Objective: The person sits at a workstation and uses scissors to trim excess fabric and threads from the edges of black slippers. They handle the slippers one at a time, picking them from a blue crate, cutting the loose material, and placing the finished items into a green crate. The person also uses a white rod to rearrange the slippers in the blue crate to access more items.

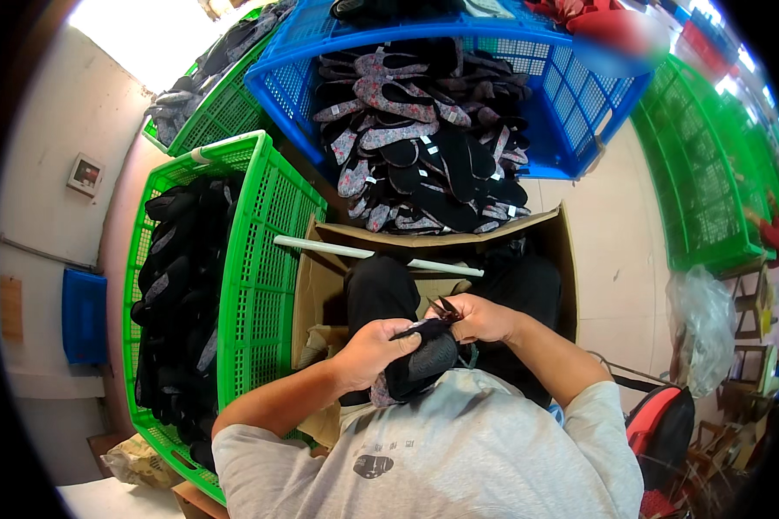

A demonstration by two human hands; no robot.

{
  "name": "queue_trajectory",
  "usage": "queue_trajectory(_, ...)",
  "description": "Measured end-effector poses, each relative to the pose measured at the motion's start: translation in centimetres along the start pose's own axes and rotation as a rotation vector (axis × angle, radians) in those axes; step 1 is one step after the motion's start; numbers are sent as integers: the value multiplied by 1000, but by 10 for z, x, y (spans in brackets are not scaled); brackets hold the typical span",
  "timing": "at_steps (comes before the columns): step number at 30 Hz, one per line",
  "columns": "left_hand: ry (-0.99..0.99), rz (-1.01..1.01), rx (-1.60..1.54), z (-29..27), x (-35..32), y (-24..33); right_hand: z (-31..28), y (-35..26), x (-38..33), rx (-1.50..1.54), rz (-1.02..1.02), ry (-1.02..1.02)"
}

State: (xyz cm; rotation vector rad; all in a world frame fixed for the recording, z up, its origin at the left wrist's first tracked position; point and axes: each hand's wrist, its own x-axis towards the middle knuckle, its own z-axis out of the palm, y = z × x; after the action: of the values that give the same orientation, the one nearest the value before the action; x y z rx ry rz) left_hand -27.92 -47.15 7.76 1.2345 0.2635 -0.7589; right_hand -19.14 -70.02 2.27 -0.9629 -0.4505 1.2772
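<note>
In my lap is a dark cloth shoe (424,362) with a grey mesh-like patch and a bit of speckled fabric at its lower edge. My left hand (374,349) is closed on its upper edge, with the thumb on top. My right hand (485,318) is closed around a small pair of thread snips (447,308), its dark blades pointing up and left beside the shoe's edge. The fingers under the shoe are hidden. Around my legs stands an open cardboard box (565,259), with a white rod (337,249) lying across it.
Ahead, a tipped blue crate (580,104) holds a heap of floral shoes (398,95) with black soles. A green crate (260,285) full of black shoes (173,268) stands at my left. More green crates (697,173) and a clear plastic bag (705,333) are at right.
</note>
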Motion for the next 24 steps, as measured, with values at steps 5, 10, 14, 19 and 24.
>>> queue_trajectory(5,-191,-145,-716,-9,3,-29,17,9,21,51,-160,201)
queue_trajectory(10,-392,-121,-818,-8,30,-50,6,54,48,310,-227,196)
queue_trajectory(14,-284,12,-752,-2,31,-58,-2,75,58,315,-280,191)
queue_trajectory(19,35,420,-563,20,25,-53,30,99,77,481,-416,650)
queue_trajectory(24,397,566,-350,11,28,-53,21,90,59,341,-360,717)
